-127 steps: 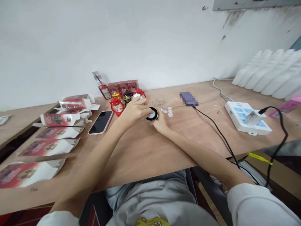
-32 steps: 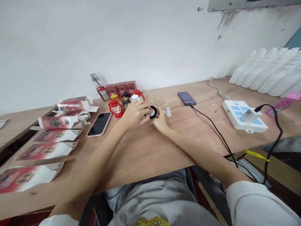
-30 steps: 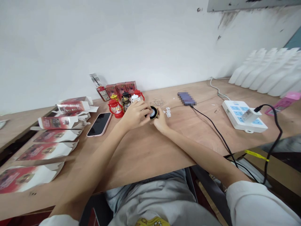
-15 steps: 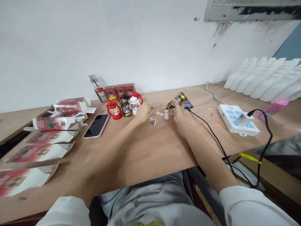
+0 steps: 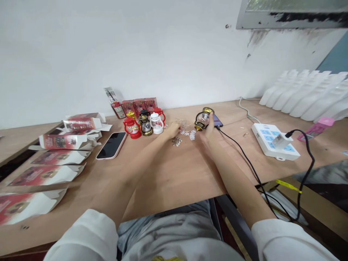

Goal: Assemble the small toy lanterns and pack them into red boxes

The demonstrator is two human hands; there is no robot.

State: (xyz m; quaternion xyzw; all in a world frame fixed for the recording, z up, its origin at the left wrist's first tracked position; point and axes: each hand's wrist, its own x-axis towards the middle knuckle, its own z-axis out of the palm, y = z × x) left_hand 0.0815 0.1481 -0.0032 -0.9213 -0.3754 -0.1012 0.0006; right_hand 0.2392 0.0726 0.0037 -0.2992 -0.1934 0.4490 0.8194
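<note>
My right hand [image 5: 210, 128] is wrapped round a small bronze-coloured lantern [image 5: 203, 120], held tilted above the table with its clear globe showing. Over the little pile of round metal pieces [image 5: 177, 141], my left hand [image 5: 173, 130] has its fingers pressed together; whatever they pinch is hidden or too small to name. White flat bits [image 5: 192, 135] lie between the two hands. Thin wire loops [image 5: 182, 123] are spread just behind my left fingers. To the left stand several little lanterns, among them a white lantern [image 5: 156, 123], a red lantern [image 5: 132, 127] and another bronze lantern [image 5: 146, 125].
Red printed boxes [image 5: 139, 105] stand against the wall. Opened cartons [image 5: 51, 158] and a phone [image 5: 111, 145] lie at left. Behind the held lantern is a second phone [image 5: 217, 121] on a black cable. A white power strip [image 5: 274, 139] and white bottles [image 5: 301, 95] sit at right.
The lantern in my right hand has turned, showing more of its globe and handle. My left hand has shifted right and slightly nearer, over the metal pieces.
</note>
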